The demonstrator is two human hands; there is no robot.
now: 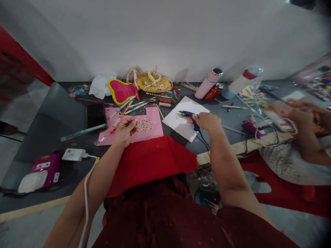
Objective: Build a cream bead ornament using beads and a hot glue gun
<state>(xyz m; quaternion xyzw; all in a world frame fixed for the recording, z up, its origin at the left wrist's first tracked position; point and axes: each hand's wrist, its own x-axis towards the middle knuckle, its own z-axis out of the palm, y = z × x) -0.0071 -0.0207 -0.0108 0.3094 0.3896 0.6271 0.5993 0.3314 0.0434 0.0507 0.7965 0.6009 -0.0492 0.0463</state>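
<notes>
The left hand [125,131] is nearly closed, thumb and fingertips pinching a tiny cream-coloured piece [136,120] beside the loose heap of small cream-coloured pieces [145,125] on the flat pink sheet [156,132]. The right hand [209,122] curls closed around the rear of a dark-blue plastic glue gun [188,114] over the flat white paper sheet [174,119].

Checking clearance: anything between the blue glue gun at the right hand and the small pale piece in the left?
Nothing tall visible; only low things: a loose pile of small pale pieces on the pink paper sheet, beside the left hand, and a thin pale stick near the white paper sheet.
</notes>
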